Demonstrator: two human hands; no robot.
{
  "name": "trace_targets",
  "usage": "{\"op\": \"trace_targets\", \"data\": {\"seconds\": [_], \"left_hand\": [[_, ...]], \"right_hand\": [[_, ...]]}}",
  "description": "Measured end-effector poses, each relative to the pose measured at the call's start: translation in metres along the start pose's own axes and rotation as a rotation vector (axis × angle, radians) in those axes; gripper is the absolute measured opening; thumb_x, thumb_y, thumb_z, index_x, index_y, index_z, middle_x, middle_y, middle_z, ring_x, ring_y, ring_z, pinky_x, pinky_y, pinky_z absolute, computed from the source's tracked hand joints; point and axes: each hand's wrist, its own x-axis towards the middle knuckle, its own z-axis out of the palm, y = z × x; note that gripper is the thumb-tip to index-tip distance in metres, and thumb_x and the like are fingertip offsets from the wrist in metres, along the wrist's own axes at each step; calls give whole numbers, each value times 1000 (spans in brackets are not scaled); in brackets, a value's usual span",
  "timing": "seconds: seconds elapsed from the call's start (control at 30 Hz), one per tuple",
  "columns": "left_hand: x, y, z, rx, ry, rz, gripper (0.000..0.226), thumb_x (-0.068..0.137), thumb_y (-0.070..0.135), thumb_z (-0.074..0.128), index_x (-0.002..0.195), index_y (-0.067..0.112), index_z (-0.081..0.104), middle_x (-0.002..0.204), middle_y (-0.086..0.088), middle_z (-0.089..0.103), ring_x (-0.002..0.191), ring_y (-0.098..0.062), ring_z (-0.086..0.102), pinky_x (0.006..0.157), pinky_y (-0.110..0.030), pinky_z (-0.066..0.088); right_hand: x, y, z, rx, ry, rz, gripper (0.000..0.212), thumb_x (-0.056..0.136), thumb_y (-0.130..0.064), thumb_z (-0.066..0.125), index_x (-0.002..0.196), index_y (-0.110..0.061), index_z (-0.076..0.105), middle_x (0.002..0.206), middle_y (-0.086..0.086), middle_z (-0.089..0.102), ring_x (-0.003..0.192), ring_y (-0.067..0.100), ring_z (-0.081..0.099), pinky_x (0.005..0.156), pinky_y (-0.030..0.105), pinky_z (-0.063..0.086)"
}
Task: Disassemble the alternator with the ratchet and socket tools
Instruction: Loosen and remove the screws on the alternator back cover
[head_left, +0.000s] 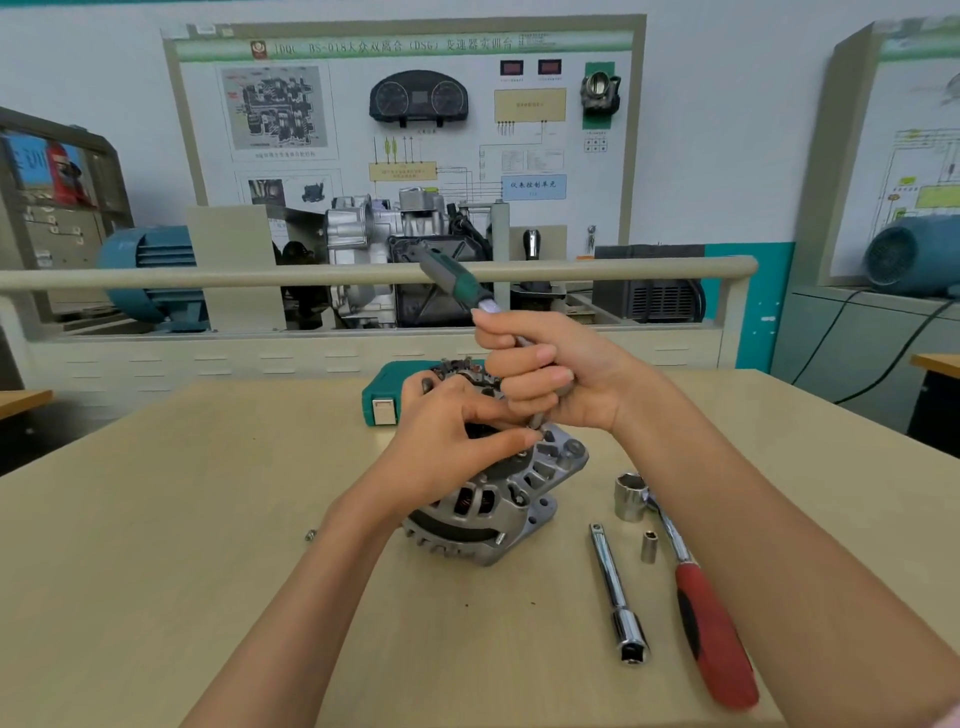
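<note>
A silver alternator (498, 509) lies tilted on the beige table (208, 519), its rear end facing up. My right hand (540, 374) is closed around a green-handled ratchet (457, 280) whose handle sticks up and away; its head is hidden inside my fist, over the alternator's top. My left hand (452, 441) rests on the alternator's top, fingertips pinching at a small fastener beside the tool tip. A red-handled ratchet (711, 623) with a large socket (629, 496) lies at the right.
An extension bar with a socket (618, 592) and a small loose socket (649, 546) lie right of the alternator. A small screw (310, 535) sits to its left. A green tool case (387, 395) stands behind it. A training bench with a rail (363, 275) lines the table's far side.
</note>
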Motion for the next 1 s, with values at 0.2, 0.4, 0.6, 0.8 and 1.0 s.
{"op": "trace_targets", "data": {"seconds": [0.2,0.4,0.6,0.8,1.0], "left_hand": [[-1,-1,3,-7,49,3,15,67,55,63,80,60,57,69,26,61,85,-9,46,89,-14,14],[-1,1,3,30,40,-9,26,74,40,72,80,60,56,65,39,58,82,-3,46,91,-8,9],[-2,2,3,36,72,-4,22,79,39,69,78,59,58,63,27,57,82,-4,44,89,-11,12],[-1,2,5,3,63,-21,16,71,48,69,80,57,60,62,41,55,78,1,42,87,-11,13],[-1,1,5,5,63,-23,14,69,51,68,81,53,60,70,29,62,78,-6,43,87,-20,17]], "right_hand": [[-3,37,17,409,762,-631,26,101,-23,40,75,-17,39,38,-10,36,31,4,37,35,15,35],[-2,23,12,267,672,-427,27,99,-21,40,73,-20,35,36,-11,32,28,2,32,32,12,30],[-2,2,-1,78,123,-44,36,100,-28,38,65,-20,34,34,-12,29,24,0,27,30,12,22],[-1,24,11,340,512,-403,30,100,-27,39,71,-18,39,36,-10,35,28,1,35,31,14,31],[2,31,19,370,798,-569,24,101,-24,35,78,-18,37,35,-11,37,29,3,37,34,12,31]]}}
